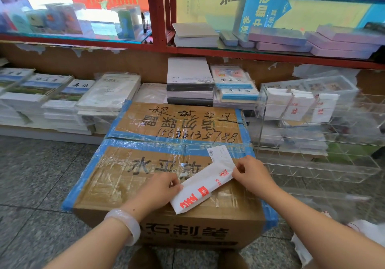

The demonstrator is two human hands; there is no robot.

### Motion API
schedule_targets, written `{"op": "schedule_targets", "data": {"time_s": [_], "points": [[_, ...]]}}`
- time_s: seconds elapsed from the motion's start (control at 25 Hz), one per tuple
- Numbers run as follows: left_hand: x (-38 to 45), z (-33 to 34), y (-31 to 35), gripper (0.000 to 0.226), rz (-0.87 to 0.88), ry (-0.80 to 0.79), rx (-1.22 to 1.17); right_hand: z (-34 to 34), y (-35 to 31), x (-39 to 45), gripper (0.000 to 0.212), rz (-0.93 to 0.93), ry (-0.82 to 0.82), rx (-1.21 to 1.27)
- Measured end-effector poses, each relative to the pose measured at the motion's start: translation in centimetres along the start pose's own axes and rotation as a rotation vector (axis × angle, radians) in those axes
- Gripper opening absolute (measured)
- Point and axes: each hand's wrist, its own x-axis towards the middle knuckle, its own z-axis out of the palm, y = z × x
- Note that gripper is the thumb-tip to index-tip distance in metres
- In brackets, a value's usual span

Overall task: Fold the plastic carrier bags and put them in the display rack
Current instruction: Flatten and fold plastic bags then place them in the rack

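Observation:
A white plastic carrier bag (201, 189) with red print lies folded into a narrow strip on a taped cardboard box (133, 185). My left hand (160, 189) pinches the strip's left edge. My right hand (253, 175) pinches its upper right end. A clear acrylic display rack (325, 158) stands to the right of the box. Three folded white bags (302, 106) sit upright in its top row.
Stacks of books and notebooks (68, 102) line the low shelf behind the box. A red-framed glass shelf unit (158, 18) rises above them. More white plastic bags (366, 231) lie on the speckled floor at the lower right.

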Motion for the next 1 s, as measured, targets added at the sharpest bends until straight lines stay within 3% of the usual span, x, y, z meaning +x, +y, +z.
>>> {"op": "schedule_targets", "data": {"time_s": [0.2,0.24,0.32,0.36,0.44,0.52,0.56,0.64,0.72,0.8,1.0], "points": [[0.2,0.4,0.4,0.022,-0.048,0.033,0.025,0.3,-0.5,0.5,0.015,0.042,0.039,-0.102],[0.2,0.3,0.5,0.023,-0.051,0.034,0.031,0.4,-0.8,0.2,0.010,-0.005,0.103,-0.116],[0.2,0.4,0.5,0.022,-0.042,0.040,0.051,1.6,-2.0,-0.8,0.034,-0.295,0.223,-0.260],[0.3,0.5,0.4,0.020,-0.047,0.039,0.053,2.3,-2.9,-1.4,0.043,-0.458,0.183,-0.321],[0.2,0.6,0.4,0.018,-0.068,0.043,0.045,3.8,-4.1,-2.4,0.054,-0.672,-0.090,-0.398],[0.0,0.4,1.1,0.017,-0.079,0.094,0.103,4.8,-4.1,-2.7,0.067,-0.630,-0.322,-0.382],[-0.2,0.4,1.6,0.016,-0.063,0.149,0.196,5.0,-3.9,-2.6,0.070,-0.610,-0.337,-0.375],[-1.4,1.3,2.8,0.048,0.081,0.239,0.386,5.4,-3.4,-2.5,0.072,-0.584,-0.328,-0.378],[-3.0,2.7,3.5,0.068,0.239,0.166,0.410,5.3,-3.8,-2.7,0.076,-0.584,-0.343,-0.363],[-3.9,4.6,2.5,0.075,0.240,0.065,0.479,5.4,-3.7,-2.4,0.082,-0.577,-0.360,-0.378],[-4.3,6.9,-0.1,0.136,0.294,0.204,0.503,3.0,0.7,0.9,0.100,-0.346,-0.265,-0.443]]}}
